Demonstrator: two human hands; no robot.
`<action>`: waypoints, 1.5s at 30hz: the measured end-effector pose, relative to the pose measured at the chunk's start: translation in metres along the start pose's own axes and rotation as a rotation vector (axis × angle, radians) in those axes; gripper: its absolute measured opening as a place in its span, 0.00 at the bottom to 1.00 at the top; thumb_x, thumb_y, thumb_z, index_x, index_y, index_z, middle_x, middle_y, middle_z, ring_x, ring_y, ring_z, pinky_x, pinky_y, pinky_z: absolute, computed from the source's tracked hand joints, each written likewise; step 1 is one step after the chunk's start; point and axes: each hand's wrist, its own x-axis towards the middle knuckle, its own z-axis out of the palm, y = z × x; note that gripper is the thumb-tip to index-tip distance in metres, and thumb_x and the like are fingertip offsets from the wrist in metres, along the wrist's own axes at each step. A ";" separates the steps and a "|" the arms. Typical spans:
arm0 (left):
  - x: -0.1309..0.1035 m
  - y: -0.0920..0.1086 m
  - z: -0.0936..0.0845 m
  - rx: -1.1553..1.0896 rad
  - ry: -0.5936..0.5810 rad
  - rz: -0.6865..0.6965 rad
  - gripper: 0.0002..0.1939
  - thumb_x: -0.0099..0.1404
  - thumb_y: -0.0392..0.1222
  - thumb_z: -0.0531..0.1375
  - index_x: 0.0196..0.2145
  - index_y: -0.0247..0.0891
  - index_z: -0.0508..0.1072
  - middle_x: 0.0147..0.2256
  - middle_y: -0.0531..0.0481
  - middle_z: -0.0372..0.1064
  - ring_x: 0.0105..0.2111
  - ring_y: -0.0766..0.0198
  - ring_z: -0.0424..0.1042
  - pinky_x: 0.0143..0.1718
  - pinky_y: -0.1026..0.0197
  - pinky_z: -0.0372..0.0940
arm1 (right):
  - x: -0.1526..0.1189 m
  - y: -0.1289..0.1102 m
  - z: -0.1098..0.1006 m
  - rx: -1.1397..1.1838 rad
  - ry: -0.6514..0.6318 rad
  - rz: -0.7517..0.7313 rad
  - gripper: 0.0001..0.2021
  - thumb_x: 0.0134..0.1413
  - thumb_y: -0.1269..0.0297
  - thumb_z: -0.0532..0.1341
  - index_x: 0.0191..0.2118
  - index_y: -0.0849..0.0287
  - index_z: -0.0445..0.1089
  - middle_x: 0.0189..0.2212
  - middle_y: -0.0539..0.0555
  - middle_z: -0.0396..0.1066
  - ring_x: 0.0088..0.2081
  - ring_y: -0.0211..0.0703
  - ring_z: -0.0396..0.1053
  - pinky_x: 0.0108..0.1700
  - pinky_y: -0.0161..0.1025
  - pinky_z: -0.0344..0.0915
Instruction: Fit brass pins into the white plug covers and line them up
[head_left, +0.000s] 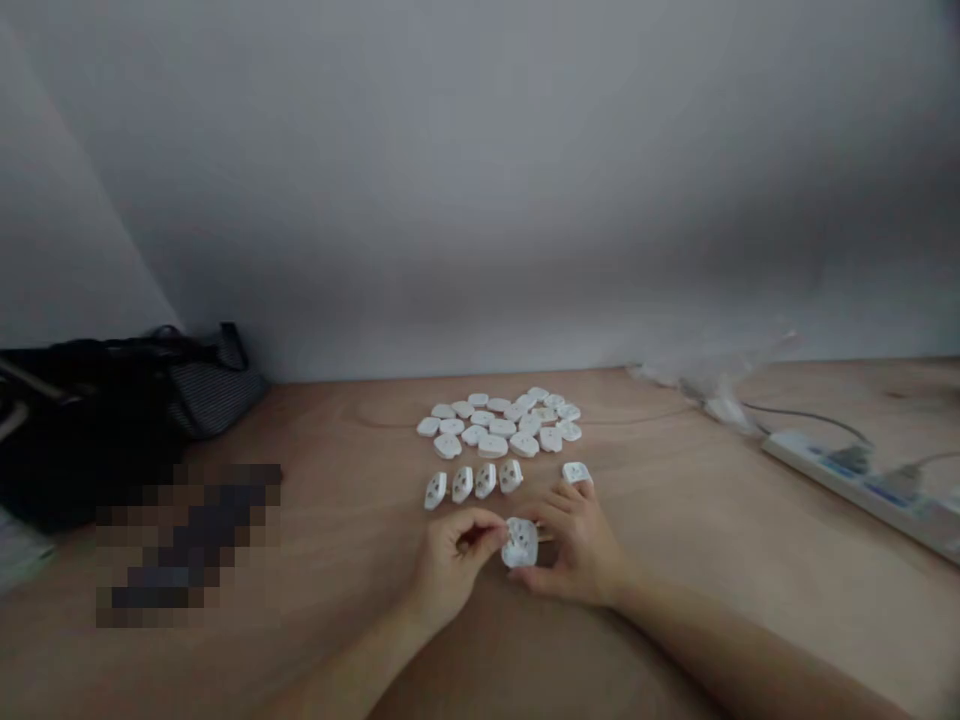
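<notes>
A white plug adapter [520, 543] is held just above the wooden table, its socket holes facing me. My right hand [577, 545] grips it from the right, thumb below and fingers behind. With thumb and forefinger pinched together, my left hand [459, 560] touches the adapter's left edge; whether a small piece sits in that pinch I cannot make out. Beyond my hands, several similar adapters stand in a row [485, 481] with their holes toward me. One more white piece [576, 472] lies right behind my right fingers.
Several white covers or adapters [493, 446] lie grouped farther back, near the wall. To the right are a power strip [847, 470] with plugs in it and a clear plastic bag [720, 385]. A black bag [97, 420] and a blurred-out dark object [195, 545] occupy the left.
</notes>
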 end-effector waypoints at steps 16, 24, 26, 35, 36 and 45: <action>0.000 -0.002 0.007 -0.029 0.087 0.084 0.07 0.53 0.42 0.64 0.26 0.35 0.73 0.31 0.47 0.72 0.30 0.62 0.71 0.31 0.63 0.67 | -0.002 -0.003 0.007 -0.042 0.102 0.018 0.18 0.39 0.49 0.63 0.37 0.53 0.71 0.31 0.52 0.73 0.37 0.48 0.64 0.42 0.45 0.51; 0.008 -0.010 -0.022 0.277 -0.135 0.098 0.06 0.59 0.37 0.59 0.31 0.37 0.76 0.31 0.49 0.71 0.31 0.62 0.70 0.34 0.63 0.65 | -0.001 0.008 -0.004 -0.065 0.044 -0.019 0.21 0.39 0.47 0.63 0.39 0.54 0.71 0.33 0.53 0.73 0.38 0.49 0.64 0.41 0.45 0.49; 0.007 -0.008 -0.023 0.337 -0.216 0.113 0.07 0.58 0.35 0.59 0.34 0.39 0.77 0.34 0.48 0.70 0.33 0.61 0.70 0.35 0.62 0.65 | -0.002 0.010 -0.005 -0.063 0.049 0.006 0.20 0.39 0.47 0.64 0.38 0.53 0.71 0.33 0.53 0.73 0.39 0.50 0.64 0.41 0.45 0.49; 0.007 -0.007 -0.013 0.447 -0.176 0.203 0.07 0.60 0.32 0.57 0.27 0.36 0.73 0.31 0.49 0.68 0.33 0.62 0.69 0.35 0.62 0.63 | -0.001 0.009 -0.005 -0.004 0.040 -0.017 0.20 0.38 0.49 0.65 0.39 0.53 0.70 0.34 0.52 0.73 0.39 0.49 0.64 0.43 0.45 0.49; 0.007 -0.007 -0.013 0.445 -0.148 0.216 0.06 0.61 0.33 0.56 0.28 0.36 0.72 0.30 0.49 0.68 0.32 0.62 0.69 0.35 0.63 0.63 | -0.001 0.009 -0.005 0.005 0.041 -0.022 0.20 0.37 0.49 0.66 0.39 0.53 0.70 0.34 0.51 0.74 0.39 0.49 0.64 0.43 0.45 0.50; -0.001 -0.001 -0.012 0.391 0.023 0.332 0.04 0.64 0.36 0.54 0.35 0.37 0.69 0.30 0.51 0.71 0.29 0.65 0.71 0.32 0.66 0.65 | -0.001 0.010 -0.002 0.079 0.032 -0.078 0.22 0.35 0.50 0.67 0.39 0.54 0.70 0.34 0.51 0.73 0.37 0.48 0.65 0.42 0.46 0.50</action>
